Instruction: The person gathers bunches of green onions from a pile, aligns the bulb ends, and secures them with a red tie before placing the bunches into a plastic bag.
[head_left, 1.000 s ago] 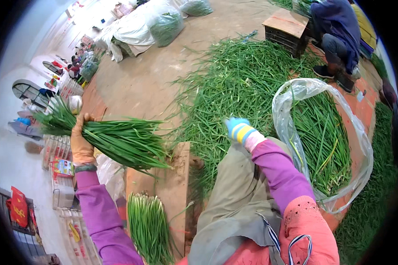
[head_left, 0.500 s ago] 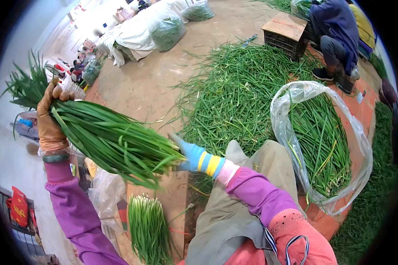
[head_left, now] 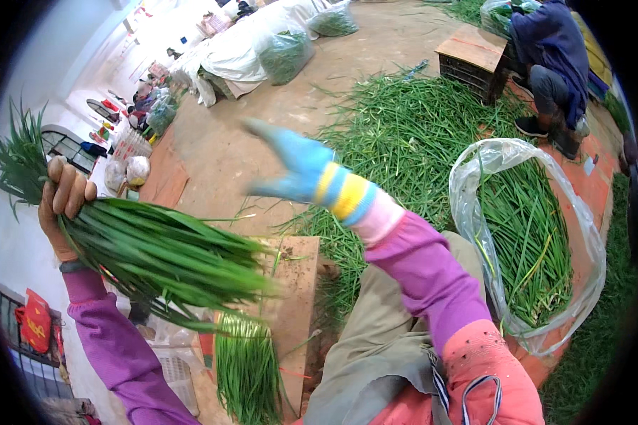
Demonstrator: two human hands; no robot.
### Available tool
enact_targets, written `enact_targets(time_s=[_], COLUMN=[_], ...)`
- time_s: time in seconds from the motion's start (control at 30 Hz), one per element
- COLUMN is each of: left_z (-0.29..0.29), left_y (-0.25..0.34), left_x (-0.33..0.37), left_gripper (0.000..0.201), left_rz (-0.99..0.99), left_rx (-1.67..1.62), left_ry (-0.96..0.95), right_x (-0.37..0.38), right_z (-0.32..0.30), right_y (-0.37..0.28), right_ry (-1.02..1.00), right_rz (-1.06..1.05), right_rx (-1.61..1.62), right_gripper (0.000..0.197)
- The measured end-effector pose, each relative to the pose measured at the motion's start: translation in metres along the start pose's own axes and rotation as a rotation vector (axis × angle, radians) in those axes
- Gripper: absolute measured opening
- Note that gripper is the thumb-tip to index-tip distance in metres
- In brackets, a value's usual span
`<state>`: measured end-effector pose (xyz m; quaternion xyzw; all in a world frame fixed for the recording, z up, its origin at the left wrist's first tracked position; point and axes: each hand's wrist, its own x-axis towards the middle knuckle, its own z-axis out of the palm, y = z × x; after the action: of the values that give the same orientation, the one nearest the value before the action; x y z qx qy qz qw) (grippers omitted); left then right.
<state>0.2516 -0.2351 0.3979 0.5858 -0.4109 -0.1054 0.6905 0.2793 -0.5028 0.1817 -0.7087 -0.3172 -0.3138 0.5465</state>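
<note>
The left hand [head_left: 65, 191] clasps 1 green bunch [head_left: 170, 248], its loose end above the board's [head_left: 295, 273] far edge, the empty right hand [head_left: 298, 166] is spread apart, and the leaves seem light, bendable, best gripped where gathered.

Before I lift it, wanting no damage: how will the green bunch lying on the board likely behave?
The bunch will probably flop, its leaves being long and thin. It may shed a few, as some stray loose along its edge.
</note>
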Motion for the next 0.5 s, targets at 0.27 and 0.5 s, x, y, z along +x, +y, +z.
enact_targets(time_s=[0.27,0.5], left_z=[0.027,0.013], left_y=[0.027,0.040], left_x=[0.024,0.015], left_gripper=[0.021,0.022], left_rz=[-0.011,0.030], left_rx=[-0.152,0.012], left_ry=[-0.111,-0.001], right_x=[0.016,-0.109], right_z=[0.075,0.067], right_y=[-0.045,-0.041], right_ry=[-0.635,-0.795], right_rz=[0.063,0.548], right_rx=[1.294,1.141], right_gripper=[0.092,0.074])
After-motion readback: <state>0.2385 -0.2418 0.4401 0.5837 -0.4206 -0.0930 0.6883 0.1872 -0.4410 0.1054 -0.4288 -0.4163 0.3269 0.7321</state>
